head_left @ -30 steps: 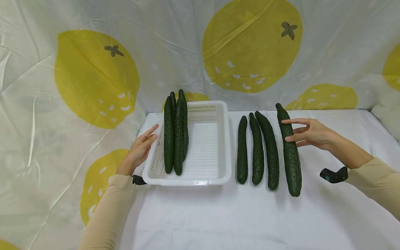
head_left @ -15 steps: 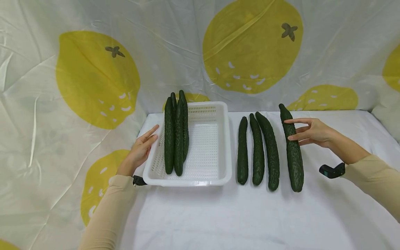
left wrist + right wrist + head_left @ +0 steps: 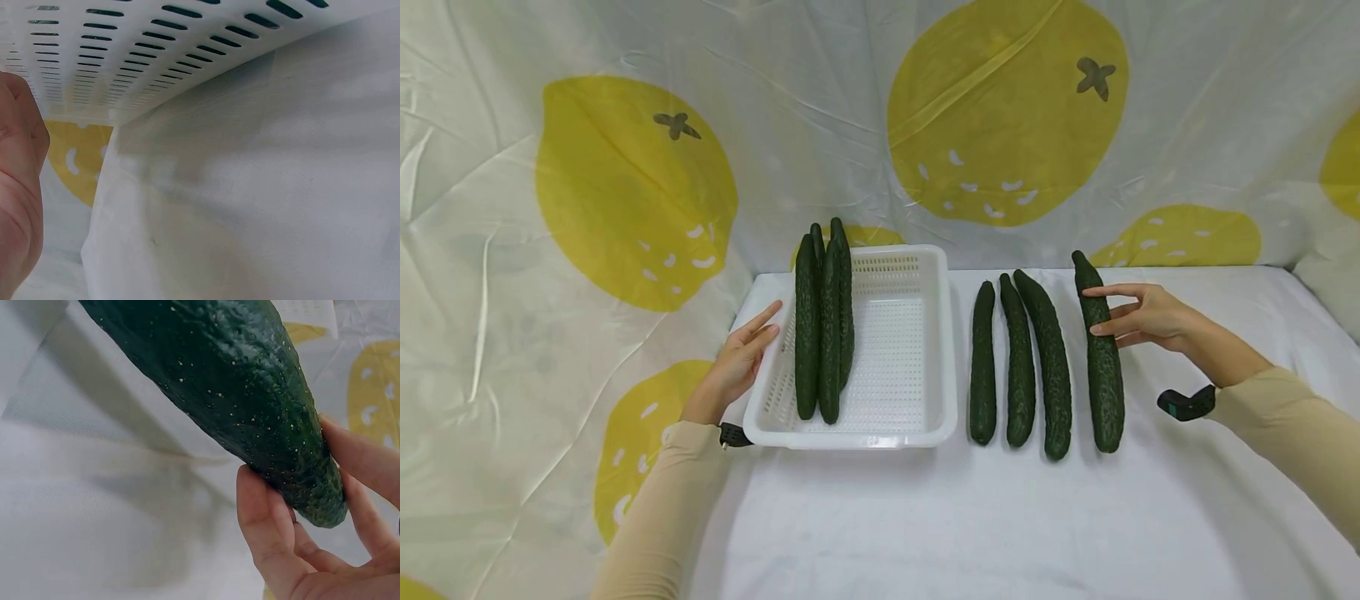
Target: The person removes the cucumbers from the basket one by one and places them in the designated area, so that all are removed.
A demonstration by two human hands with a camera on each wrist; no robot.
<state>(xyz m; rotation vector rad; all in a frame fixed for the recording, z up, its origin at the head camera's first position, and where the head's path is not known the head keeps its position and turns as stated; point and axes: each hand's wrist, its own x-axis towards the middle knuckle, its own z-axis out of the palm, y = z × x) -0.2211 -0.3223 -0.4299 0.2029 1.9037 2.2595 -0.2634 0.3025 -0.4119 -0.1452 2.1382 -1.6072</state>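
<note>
On the right in the head view, my right hand [image 3: 1150, 321] pinches a long green cucumber [image 3: 1105, 375] between thumb and fingers, near its upper part. The right wrist view shows the same cucumber [image 3: 250, 394] with the fingers of my right hand [image 3: 312, 550] around its narrow end. My left hand [image 3: 733, 362], its fingers extended, rests at the left side of a white basket [image 3: 949, 350]. Several cucumbers [image 3: 830, 333] stand tilted in the basket's left part, their tops above the back rim. In the left wrist view my left hand [image 3: 19, 181] is beside the slotted basket wall [image 3: 137, 50].
Between the basket and the held cucumber, three more cucumbers [image 3: 1020, 375] lie side by side on the white cloth [image 3: 925, 525]. Behind the table hangs a pale curtain [image 3: 820, 108] with large yellow lemons printed on it.
The cucumber in my right hand has shifted slightly right, its lower end has moved up and left, and the right wrist has moved a little left. My left hand stays at the basket.
</note>
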